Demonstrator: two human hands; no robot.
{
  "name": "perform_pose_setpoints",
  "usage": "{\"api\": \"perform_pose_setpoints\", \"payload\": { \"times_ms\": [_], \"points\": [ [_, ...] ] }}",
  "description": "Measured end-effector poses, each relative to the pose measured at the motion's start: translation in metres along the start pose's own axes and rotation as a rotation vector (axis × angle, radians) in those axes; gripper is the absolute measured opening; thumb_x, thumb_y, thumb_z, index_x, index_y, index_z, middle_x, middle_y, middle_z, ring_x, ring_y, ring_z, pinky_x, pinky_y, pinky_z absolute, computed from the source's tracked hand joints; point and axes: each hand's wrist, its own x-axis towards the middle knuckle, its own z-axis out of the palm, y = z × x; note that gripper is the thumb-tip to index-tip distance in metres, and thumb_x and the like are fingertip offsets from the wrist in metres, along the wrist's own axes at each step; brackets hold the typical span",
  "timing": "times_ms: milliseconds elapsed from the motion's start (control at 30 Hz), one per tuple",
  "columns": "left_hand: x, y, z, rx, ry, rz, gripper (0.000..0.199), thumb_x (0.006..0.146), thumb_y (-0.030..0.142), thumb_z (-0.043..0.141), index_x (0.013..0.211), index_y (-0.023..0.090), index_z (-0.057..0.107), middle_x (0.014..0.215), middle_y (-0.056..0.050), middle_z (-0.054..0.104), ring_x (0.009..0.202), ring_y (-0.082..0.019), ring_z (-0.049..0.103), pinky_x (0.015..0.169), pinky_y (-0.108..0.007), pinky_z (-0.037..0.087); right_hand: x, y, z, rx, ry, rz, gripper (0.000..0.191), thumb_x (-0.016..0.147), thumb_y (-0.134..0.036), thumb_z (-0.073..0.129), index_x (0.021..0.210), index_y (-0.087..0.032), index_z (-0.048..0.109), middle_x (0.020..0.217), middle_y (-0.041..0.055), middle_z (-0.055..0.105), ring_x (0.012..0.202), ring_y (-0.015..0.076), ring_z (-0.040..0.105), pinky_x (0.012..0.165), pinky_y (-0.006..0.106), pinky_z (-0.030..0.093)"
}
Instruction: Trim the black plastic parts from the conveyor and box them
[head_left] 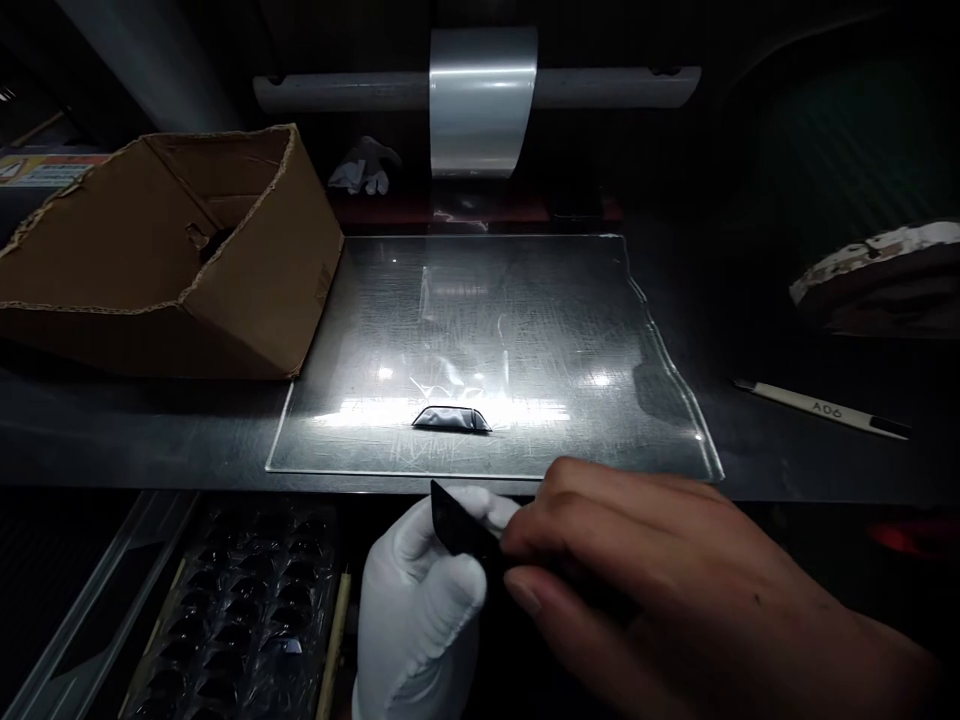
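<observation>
In a white glove, my left hand (427, 600) grips a small black glossy piece (454, 525) with a pointed tip, its thumb on the near side. My bare right hand (615, 560) has thumb and forefinger closed at the right end of this piece; shadow hides exactly what lies between those fingertips. Just beyond both hands, a small trapezoid piece (451, 419) with a shiny face and dark edges lies on a clear scratched sheet (555, 300).
An open cardboard box (255, 310) stands at left. Below it, a clear plastic tray (247, 600) holds several dark pieces. A roll of film (484, 110) hangs on a bar at the back, near a white glove (365, 167). A pen-like tool marked A06 (825, 408) lies right.
</observation>
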Motion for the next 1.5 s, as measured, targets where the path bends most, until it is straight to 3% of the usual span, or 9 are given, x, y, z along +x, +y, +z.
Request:
{"api": "perform_pose_setpoints", "payload": {
  "times_ms": [133,333,567,733,833,933,1100,1233,1500],
  "points": [
    [-0.005,0.002,0.002,0.02,-0.044,-0.071,0.032,0.098,0.038,0.072,0.121,0.015,0.07,0.12,-0.008,0.073,0.102,-0.027,0.072,0.085,-0.044,0.064,0.006,0.003,-0.015,0.035,0.059,0.067,0.006,0.095,-0.025,0.07,0.093,-0.026,0.065,0.081,-0.0055,0.067,0.067,0.0083,0.061,0.059,0.02,0.045],
    [-0.011,-0.014,0.011,0.001,-0.049,-0.093,0.036,0.099,0.039,0.07,0.128,0.017,0.066,0.127,-0.01,0.069,0.107,-0.028,0.07,0.088,-0.047,0.063,0.012,0.004,-0.018,0.211,-0.036,0.268,0.011,0.093,-0.029,0.07,0.085,-0.027,0.063,0.074,-0.0087,0.062,0.063,0.0068,0.055,0.051,0.016,0.043],
    [-0.017,-0.012,0.012,0.129,-0.013,-0.088,0.033,0.099,0.04,0.07,0.123,0.017,0.068,0.122,-0.008,0.07,0.104,-0.028,0.07,0.085,-0.044,0.063,0.006,0.008,-0.019,0.167,-0.07,0.243,0.009,0.088,-0.02,0.07,0.084,-0.025,0.063,0.075,-0.007,0.061,0.064,0.0083,0.055,0.053,0.02,0.039],
    [-0.015,-0.007,0.011,0.296,-0.023,-0.09,0.027,0.097,0.042,0.071,0.097,0.015,0.072,0.092,-0.001,0.071,0.078,-0.019,0.068,0.068,-0.032,0.059,0.004,0.014,-0.026,0.186,-0.153,0.255,0.005,0.09,-0.022,0.069,0.088,-0.026,0.066,0.076,-0.0074,0.06,0.066,0.008,0.054,0.055,0.018,0.039],
    [-0.011,-0.004,0.008,0.369,-0.042,-0.104,0.023,0.081,0.026,0.084,0.069,0.015,0.068,0.064,0.003,0.06,0.058,-0.013,0.055,0.051,-0.025,0.043,0.003,0.018,-0.025,0.313,-0.218,0.356,0.007,0.09,-0.029,0.07,0.087,-0.025,0.065,0.075,-0.0071,0.057,0.062,0.008,0.049,0.049,0.018,0.036],
    [-0.007,-0.005,0.007,0.396,-0.071,-0.123,0.021,0.071,0.014,0.085,0.06,0.017,0.068,0.058,0.004,0.057,0.057,-0.015,0.054,0.049,-0.027,0.036,0.0,0.021,-0.02,0.473,-0.256,0.482,0.013,0.09,-0.03,0.07,0.086,-0.023,0.06,0.075,-0.007,0.052,0.06,0.0081,0.045,0.048,0.019,0.035],
    [-0.008,-0.011,0.007,0.336,-0.174,-0.169,0.025,0.095,0.039,0.075,0.095,0.014,0.072,0.085,0.0,0.07,0.074,-0.018,0.067,0.066,-0.031,0.058,-0.003,0.016,-0.019,0.714,-0.314,0.624,0.014,0.089,-0.019,0.066,0.087,-0.023,0.053,0.07,-0.0091,0.048,0.057,0.007,0.041,0.047,0.017,0.034],
    [-0.009,-0.006,0.008,0.263,-0.221,-0.198,0.034,0.101,0.044,0.067,0.119,0.016,0.068,0.11,-0.007,0.072,0.089,-0.021,0.071,0.076,-0.038,0.063,-0.001,0.009,-0.029,0.85,-0.272,0.662,0.022,0.085,-0.015,0.071,0.085,-0.022,0.05,0.065,-0.0102,0.049,0.054,0.005,0.04,0.047,0.014,0.036],
    [-0.009,0.008,0.005,0.239,-0.256,-0.308,0.047,0.091,0.059,0.075,0.088,0.013,0.072,0.077,-0.005,0.07,0.07,-0.017,0.066,0.066,-0.031,0.058,-0.002,0.013,-0.026,0.771,-0.182,0.621,0.018,0.091,-0.026,0.074,0.085,-0.02,0.058,0.071,-0.007,0.053,0.062,0.0065,0.045,0.051,0.014,0.038]
  ]
}}
